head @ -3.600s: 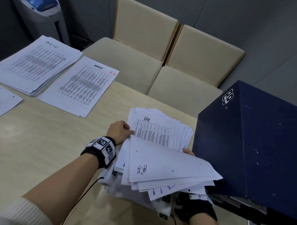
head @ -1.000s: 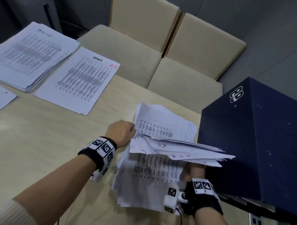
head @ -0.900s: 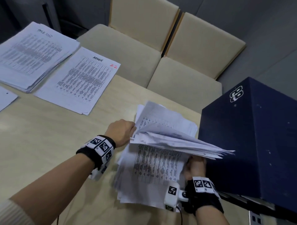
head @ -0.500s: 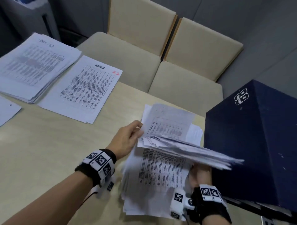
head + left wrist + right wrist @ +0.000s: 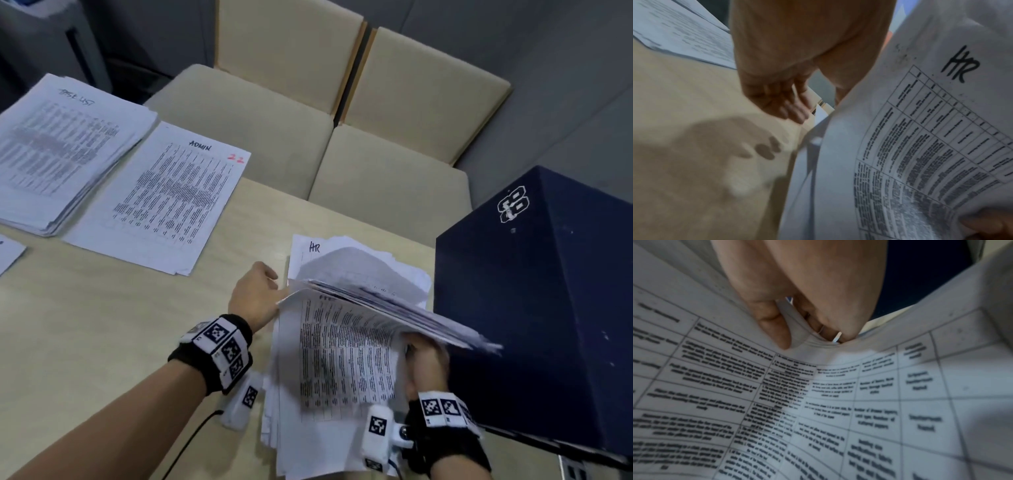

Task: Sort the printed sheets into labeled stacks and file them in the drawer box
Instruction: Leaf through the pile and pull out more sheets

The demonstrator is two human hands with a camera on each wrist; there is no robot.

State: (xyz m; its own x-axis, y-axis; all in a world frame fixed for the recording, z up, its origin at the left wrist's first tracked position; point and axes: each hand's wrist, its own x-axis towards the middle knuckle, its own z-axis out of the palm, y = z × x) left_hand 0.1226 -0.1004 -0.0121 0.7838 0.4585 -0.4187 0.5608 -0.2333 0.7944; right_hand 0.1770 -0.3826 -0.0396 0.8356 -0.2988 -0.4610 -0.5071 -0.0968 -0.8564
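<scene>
Pale wood worktop [image 5: 85, 325] carries the HR pile [image 5: 342, 370] beside the navy drawer box [image 5: 534, 308]; the right hand [image 5: 426, 363] pinches its lifted upper sheets [image 5: 394, 308] while the left hand [image 5: 255, 298], fingers loose, touches their edge, so that fanned wad may slide apart.

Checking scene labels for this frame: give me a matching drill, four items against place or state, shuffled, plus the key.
Items
1. ADMIN sheet
2. HR sheet
3. lifted bundle of sheets
4. navy box

Place or state
A. stands at the table's right edge
B. held up off the pile by the right hand
C. lies flat at the far left, beside a thicker stack
D. lies beyond the pile, by the left hand

Pairs: 1-C, 2-D, 3-B, 4-A
</scene>
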